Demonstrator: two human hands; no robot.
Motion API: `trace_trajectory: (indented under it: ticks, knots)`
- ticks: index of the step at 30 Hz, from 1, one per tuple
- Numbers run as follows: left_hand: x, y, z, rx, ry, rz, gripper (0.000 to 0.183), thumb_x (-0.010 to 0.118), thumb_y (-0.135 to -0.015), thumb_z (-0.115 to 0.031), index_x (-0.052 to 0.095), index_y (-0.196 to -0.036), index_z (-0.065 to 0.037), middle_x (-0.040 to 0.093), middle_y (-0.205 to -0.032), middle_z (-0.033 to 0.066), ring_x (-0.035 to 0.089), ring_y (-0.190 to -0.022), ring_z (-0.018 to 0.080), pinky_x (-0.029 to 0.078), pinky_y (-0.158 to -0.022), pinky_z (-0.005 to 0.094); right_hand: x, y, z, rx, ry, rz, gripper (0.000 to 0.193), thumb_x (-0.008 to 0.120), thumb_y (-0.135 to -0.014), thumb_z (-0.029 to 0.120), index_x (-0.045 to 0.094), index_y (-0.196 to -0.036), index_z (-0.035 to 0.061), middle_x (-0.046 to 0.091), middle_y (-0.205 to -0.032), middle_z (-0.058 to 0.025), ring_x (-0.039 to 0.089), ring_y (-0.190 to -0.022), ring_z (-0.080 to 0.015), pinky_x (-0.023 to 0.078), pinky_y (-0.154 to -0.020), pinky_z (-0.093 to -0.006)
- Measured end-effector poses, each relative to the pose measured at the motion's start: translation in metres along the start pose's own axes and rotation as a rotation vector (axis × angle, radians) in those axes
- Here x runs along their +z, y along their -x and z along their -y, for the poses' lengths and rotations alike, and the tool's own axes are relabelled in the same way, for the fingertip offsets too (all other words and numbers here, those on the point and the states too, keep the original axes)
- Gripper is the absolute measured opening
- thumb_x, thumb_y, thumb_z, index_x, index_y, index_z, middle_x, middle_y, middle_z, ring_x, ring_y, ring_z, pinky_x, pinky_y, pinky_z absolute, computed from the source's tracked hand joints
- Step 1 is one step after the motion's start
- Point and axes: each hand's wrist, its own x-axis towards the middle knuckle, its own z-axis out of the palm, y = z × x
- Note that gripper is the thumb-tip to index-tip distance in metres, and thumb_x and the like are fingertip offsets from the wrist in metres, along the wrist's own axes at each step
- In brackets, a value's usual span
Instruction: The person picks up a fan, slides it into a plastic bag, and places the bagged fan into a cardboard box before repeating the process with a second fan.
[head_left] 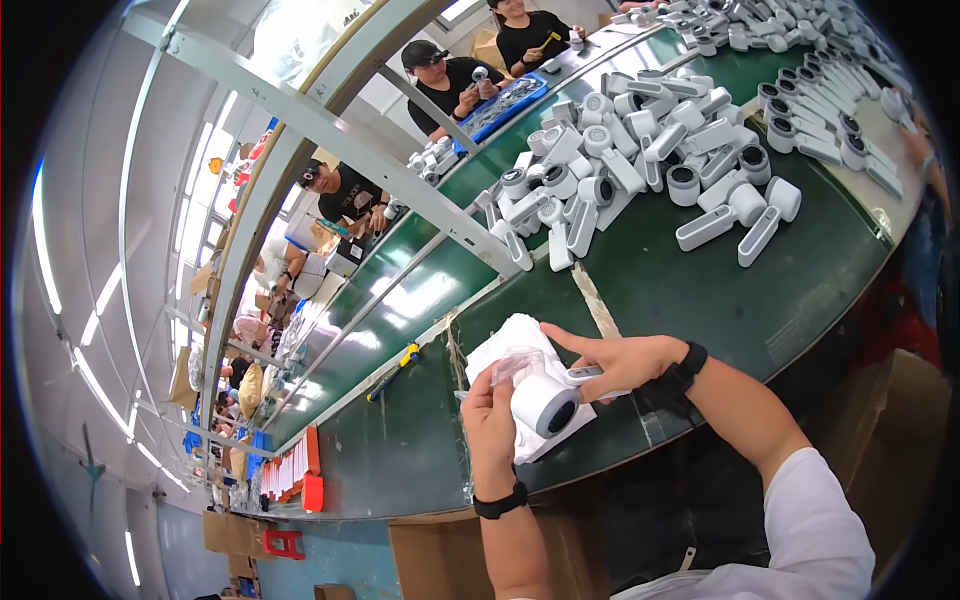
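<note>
A white handheld device (540,402) with a round, dark-faced head and a slim handle is between my hands above the near bench. My right hand (635,365) is closed on its handle, thumb on one side and the other fingers partly hidden. My left hand (488,425) has its fingers bent together at a piece of clear plastic (517,362), which looks like a thin bag or film, beside the head. Under both hands lies a stack of white sheets or bags (545,447). Each wrist wears a black band.
A large pile of similar white devices (610,150) covers the bench's far right. On the green bench (720,300) lies a yellow-black utility knife (393,372). Red-orange trays (300,468) stand at the left. A metal frame (380,160) crosses ahead; co-workers (345,195) sit beyond.
</note>
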Motion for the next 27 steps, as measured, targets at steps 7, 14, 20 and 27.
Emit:
trace_trajectory:
  ticks: [7,14,20,27]
  knots:
    - [-0.001,0.003,-0.009,-0.107,0.092,0.058,0.023,0.055,-0.096,-0.011,0.065,-0.111,0.005,0.068,-0.089,0.0071,0.061,-0.076,0.0093,0.048,-0.067,0.0214,-0.007,-0.006,0.000,0.061,0.093,0.131,0.076,0.063,-0.086,0.017,0.026,-0.152,0.0202,0.060,-0.099,-0.0054,0.055,-0.072,-0.0121,0.048,-0.065,-0.0268]
    - [0.006,0.003,0.005,0.180,-0.281,-0.151,0.020,0.058,-0.091,-0.006,0.066,-0.108,0.002,0.066,-0.091,0.0077,0.061,-0.075,0.0129,0.048,-0.067,0.0236,-0.002,-0.017,-0.023,-0.121,0.340,-0.210,0.056,0.061,-0.090,0.021,0.043,-0.142,0.0138,0.063,-0.095,-0.0078,0.057,-0.072,-0.0121,0.048,-0.066,-0.0264]
    - [0.028,0.002,-0.009,0.507,-0.688,-0.085,0.020,0.062,-0.088,-0.004,0.068,-0.106,-0.003,0.064,-0.108,0.0120,0.062,-0.073,0.0157,0.049,-0.065,0.0253,-0.002,-0.013,-0.015,-0.089,0.440,-0.274,0.058,0.058,-0.087,0.024,0.043,-0.142,0.0131,0.066,-0.103,-0.0149,0.063,-0.076,-0.0236,0.051,-0.072,-0.0334]
    - [0.049,0.012,-0.005,0.721,-0.919,-0.052,0.026,0.070,-0.079,-0.003,0.071,-0.105,-0.009,0.057,-0.119,0.0128,0.055,-0.058,0.0154,0.048,-0.054,0.0268,0.005,-0.008,-0.003,0.000,-0.026,-0.306,0.073,0.054,-0.093,0.021,0.014,-0.153,0.0168,0.062,-0.081,-0.0071,0.056,-0.057,-0.0129,0.046,-0.050,-0.0266]
